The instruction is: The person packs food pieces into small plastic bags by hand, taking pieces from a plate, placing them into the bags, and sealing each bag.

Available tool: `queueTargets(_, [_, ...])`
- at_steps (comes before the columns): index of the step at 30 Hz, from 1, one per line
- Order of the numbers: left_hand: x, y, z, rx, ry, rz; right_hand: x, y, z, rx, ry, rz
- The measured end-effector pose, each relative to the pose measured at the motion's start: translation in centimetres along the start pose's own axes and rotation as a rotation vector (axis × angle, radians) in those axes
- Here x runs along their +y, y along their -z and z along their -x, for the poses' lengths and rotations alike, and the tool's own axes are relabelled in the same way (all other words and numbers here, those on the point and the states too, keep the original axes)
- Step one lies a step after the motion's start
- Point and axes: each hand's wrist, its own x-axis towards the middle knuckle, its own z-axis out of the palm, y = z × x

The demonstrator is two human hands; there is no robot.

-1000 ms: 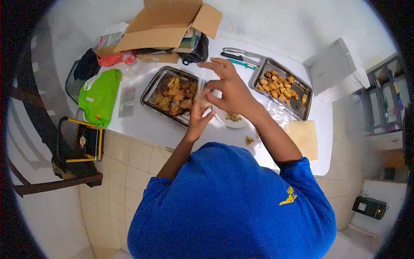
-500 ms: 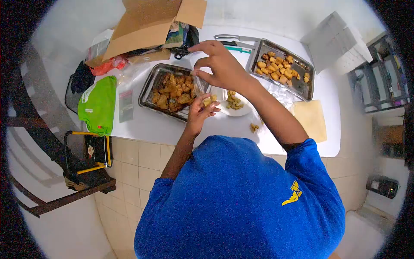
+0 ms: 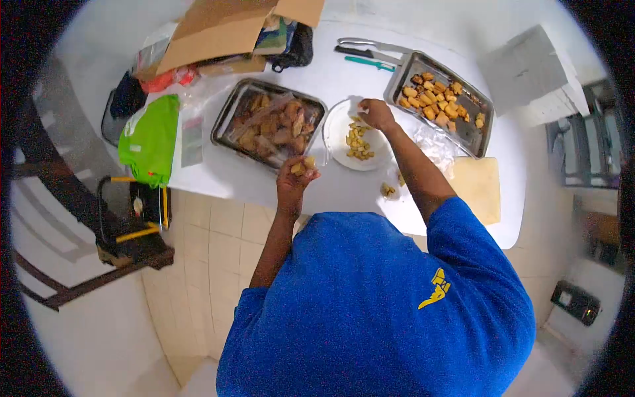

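My left hand (image 3: 296, 186) is closed around a clear plastic bag with pale yellow food chunks (image 3: 301, 167) in its bottom. The bag's loose film lies over the near side of a metal tray (image 3: 221, 140) of browned meat pieces (image 3: 281, 126). My right hand (image 3: 379, 114) is at the upper right rim of a white plate (image 3: 337, 142), its fingers drawn together. What they pinch, if anything, is hidden. Small yellowish cubes (image 3: 359, 142) are heaped on the plate, just below my right fingers.
Another metal tray (image 3: 477, 142) holds golden-brown cubes. Knives (image 3: 370, 54) lie beside it. A small bagged portion (image 3: 388, 190), crumpled clear plastic (image 3: 433, 149) and a tan board (image 3: 477, 192) are on the right. A cardboard box (image 3: 211, 36) and a green bag (image 3: 151, 142) stand left.
My right hand has come down and right, from above the bag to the plate's rim. My left hand has lowered slightly with the bag, whose film has dropped over the meat tray.
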Motion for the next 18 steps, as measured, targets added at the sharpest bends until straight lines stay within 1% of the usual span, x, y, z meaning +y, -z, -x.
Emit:
queueTargets(1, [0.1, 0.0, 0.9, 0.038, 0.008, 0.010, -0.2, -0.2, 0.6, -0.067, -0.046, -0.005])
queueTargets(4, [0.5, 0.1, 3.1, 0.175, 0.024, 0.025, -1.1, -0.6, 1.6, 0.013, -0.015, 0.073])
queueTargets(5, [0.3, 0.2, 3.9, 0.233, 0.031, 0.021, -1.6, -0.6, 1.6, 0.022, -0.059, 0.061])
queueTargets(8, [-0.5, 0.4, 6.2, 0.339, 0.004, 0.060, -2.2, -0.7, 0.9, 0.011, 0.030, 0.212])
queueTargets(9, [-0.7, 0.4, 6.9, 0.364, -0.012, 0.078, -1.9, -1.0, 0.6, -0.027, 0.067, 0.207])
queueTargets(12, [-1.2, -0.2, 8.7, 0.437, -0.018, -0.072, -0.5, -2.0, -0.3, -0.042, 0.183, 0.107])
queueTargets(13, [-1.2, -0.6, 9.3, 0.438, -0.012, -0.147, -0.6, -1.9, -0.5, -0.067, 0.183, 0.098])
queueTargets(15, [-1.2, -1.6, 9.9, 0.433, 0.003, -0.298, -0.8, -1.6, -1.1, -0.116, 0.178, 0.138])
queueTargets(16, [-1.2, -2.2, 9.9, 0.431, 0.002, -0.325, -0.8, -1.4, -1.2, -0.139, 0.172, 0.157])
queueTargets(17, [-1.2, -2.8, 9.9, 0.429, 0.004, -0.352, -0.5, -1.0, -1.4, -0.182, 0.250, 0.215])
queueTargets(18, [-1.4, -3.3, 10.0, 0.428, 0.009, -0.379, -0.6, -0.9, -1.3, -0.077, 0.256, 0.122])
